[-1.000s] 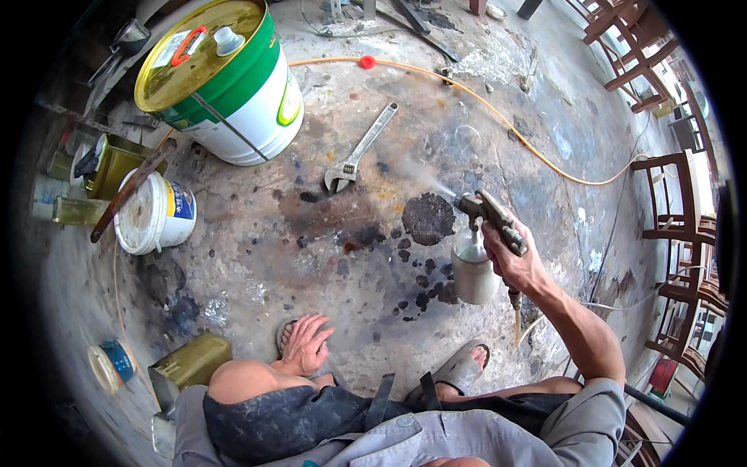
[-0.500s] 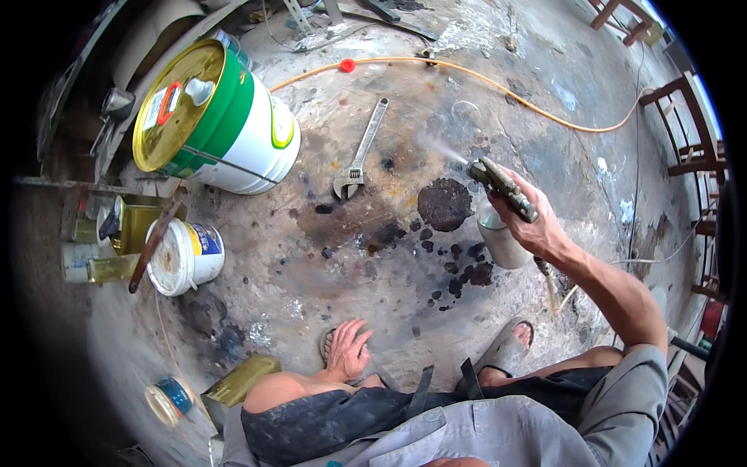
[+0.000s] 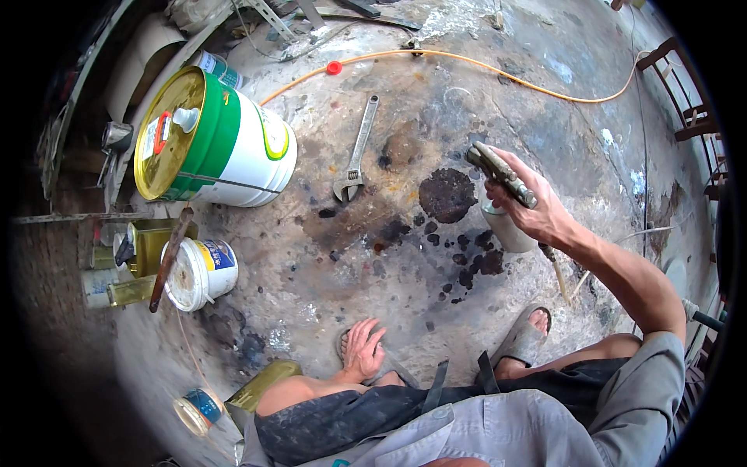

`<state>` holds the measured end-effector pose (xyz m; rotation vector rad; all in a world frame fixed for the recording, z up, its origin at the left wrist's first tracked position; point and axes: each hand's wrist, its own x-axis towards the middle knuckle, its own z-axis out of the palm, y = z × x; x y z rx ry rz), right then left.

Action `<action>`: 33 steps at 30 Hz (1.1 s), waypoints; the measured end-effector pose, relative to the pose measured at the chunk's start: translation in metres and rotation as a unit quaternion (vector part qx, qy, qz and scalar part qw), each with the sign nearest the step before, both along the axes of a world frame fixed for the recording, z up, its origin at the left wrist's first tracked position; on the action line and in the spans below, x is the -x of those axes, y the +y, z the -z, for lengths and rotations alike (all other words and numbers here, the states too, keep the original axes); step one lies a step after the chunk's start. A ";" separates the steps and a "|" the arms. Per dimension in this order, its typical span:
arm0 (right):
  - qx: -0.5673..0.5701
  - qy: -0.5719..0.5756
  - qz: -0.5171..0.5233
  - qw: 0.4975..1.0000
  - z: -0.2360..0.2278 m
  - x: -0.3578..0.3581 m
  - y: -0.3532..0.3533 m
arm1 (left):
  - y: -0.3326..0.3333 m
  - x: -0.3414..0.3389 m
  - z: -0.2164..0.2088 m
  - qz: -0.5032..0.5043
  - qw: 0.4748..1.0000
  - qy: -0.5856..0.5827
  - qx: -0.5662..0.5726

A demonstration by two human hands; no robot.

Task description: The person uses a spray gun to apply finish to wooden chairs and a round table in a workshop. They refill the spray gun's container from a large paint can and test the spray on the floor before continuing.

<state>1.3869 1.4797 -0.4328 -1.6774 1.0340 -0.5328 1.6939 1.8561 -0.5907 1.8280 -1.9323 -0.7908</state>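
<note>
My right hand (image 3: pixel 542 204) is closed round a spray gun (image 3: pixel 498 173), whose nozzle points to the far left over the stained floor. Below the gun hangs its pale cup (image 3: pixel 510 234), and an air hose (image 3: pixel 559 272) runs down from the grip. No mist shows at the nozzle. My left hand (image 3: pixel 362 349) holds nothing; its fingers are stretched out and slightly apart above my left sandal. A large dark wet patch (image 3: pixel 447 195) lies just left of the gun, with smaller drops nearer to me. An adjustable wrench (image 3: pixel 359 154) lies on the floor farther left.
At the left stand a big green and white drum (image 3: pixel 222 144) and a lidded white bucket (image 3: pixel 198 272) with a brown stick (image 3: pixel 170 261) across it. An orange hose (image 3: pixel 467 57) curves over the far floor. Wooden chairs (image 3: pixel 685 93) line the right edge.
The mist at the spray gun's nozzle has gone. The view has shifted a little, and my right hand still grips the gun. My left hand keeps its place by the sandal.
</note>
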 end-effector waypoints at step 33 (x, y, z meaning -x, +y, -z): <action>0.032 -0.239 0.047 0.969 -0.017 -0.024 0.003 | 0.005 -0.002 -0.006 -0.020 1.000 0.006 -0.001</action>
